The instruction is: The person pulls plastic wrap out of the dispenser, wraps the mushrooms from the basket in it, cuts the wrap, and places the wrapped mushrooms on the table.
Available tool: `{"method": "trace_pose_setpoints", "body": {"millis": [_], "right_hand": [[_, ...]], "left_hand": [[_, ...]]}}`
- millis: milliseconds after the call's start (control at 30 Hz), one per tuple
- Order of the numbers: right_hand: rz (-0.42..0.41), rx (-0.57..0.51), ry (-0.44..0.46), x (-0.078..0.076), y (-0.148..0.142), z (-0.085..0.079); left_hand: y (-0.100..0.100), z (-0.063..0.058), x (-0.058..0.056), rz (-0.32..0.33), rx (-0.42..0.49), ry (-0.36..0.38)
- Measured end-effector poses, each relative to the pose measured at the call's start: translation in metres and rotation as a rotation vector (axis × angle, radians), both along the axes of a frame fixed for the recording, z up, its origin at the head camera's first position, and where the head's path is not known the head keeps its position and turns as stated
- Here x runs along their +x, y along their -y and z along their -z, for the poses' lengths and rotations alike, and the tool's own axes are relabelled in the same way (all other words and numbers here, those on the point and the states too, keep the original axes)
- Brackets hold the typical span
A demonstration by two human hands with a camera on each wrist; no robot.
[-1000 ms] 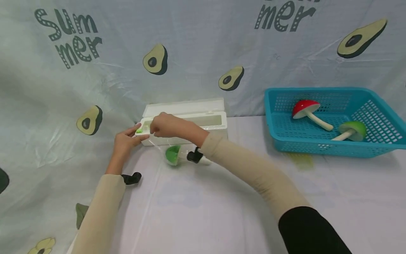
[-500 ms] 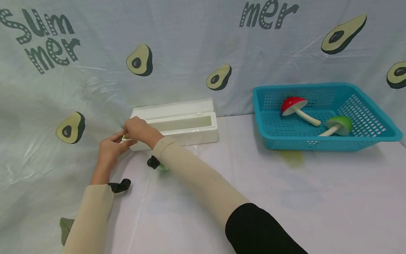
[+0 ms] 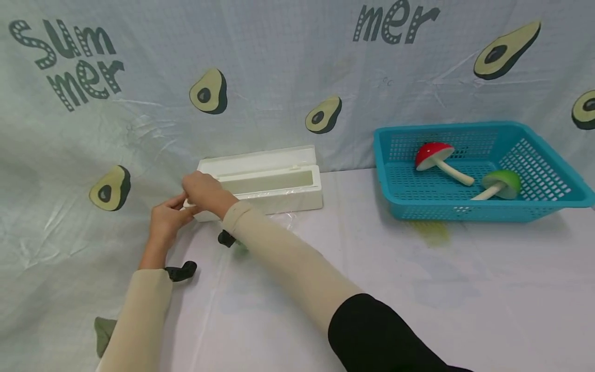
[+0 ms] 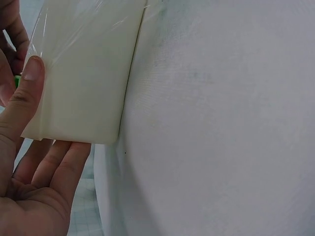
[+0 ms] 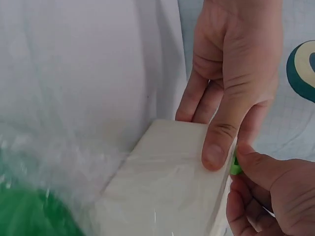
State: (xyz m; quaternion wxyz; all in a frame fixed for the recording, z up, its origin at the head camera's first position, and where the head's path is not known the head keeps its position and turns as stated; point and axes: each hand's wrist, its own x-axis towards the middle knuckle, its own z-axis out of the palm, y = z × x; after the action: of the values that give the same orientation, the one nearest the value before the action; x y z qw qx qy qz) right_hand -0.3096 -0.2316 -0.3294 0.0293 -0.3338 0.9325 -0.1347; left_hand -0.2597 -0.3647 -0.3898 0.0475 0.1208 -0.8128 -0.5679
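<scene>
A long white cling film dispenser (image 3: 297,197) stands at the back wall with its lid raised. My left hand (image 3: 166,221) grips its left end, thumb on the front face and fingers under the end, as the left wrist view shows. At that same corner my right hand (image 3: 204,192) pinches a small green slide cutter (image 5: 236,167) at the top edge. Clear film (image 4: 83,19) hangs over the dispenser's front. In front of it lies a green-capped toy mushroom (image 5: 29,214) under film, mostly hidden by my right forearm in the head view.
On the right stands a blue plastic basket (image 3: 465,213) holding a red-capped mushroom (image 3: 434,155) and another green-capped mushroom (image 3: 504,183). A white sheet covers the table (image 3: 395,289) and the wall, which has avocado prints (image 3: 323,114).
My right hand has moved left along the dispenser's top to the left end, beside my left hand. My forearm now covers most of the wrapped mushroom. The head view has shifted.
</scene>
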Motion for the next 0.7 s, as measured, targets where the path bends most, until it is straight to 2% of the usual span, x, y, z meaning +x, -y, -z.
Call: {"method": "trace_pose_setpoints", "body": {"millis": [167, 300, 433, 567, 700], "right_hand": [[-0.066, 0.055, -0.030, -0.001, -0.013, -0.007], [-0.111, 0.151, -0.086, -0.005, -0.038, -0.013], [-0.162, 0.208, -0.136, -0.012, -0.082, -0.022], [-0.165, 0.272, -0.074, -0.013, -0.137, -0.029], [-0.135, 0.383, -0.034, -0.010, -0.193, -0.033]], "left_hand": [[0.001, -0.004, 0.002, 0.022, 0.002, 0.002], [-0.003, -0.004, -0.001, 0.020, -0.093, -0.019], [-0.007, -0.005, -0.004, -0.001, -0.122, -0.060], [-0.008, -0.005, -0.001, -0.024, -0.072, -0.043], [-0.006, -0.005, 0.005, -0.043, -0.050, -0.020]]}}
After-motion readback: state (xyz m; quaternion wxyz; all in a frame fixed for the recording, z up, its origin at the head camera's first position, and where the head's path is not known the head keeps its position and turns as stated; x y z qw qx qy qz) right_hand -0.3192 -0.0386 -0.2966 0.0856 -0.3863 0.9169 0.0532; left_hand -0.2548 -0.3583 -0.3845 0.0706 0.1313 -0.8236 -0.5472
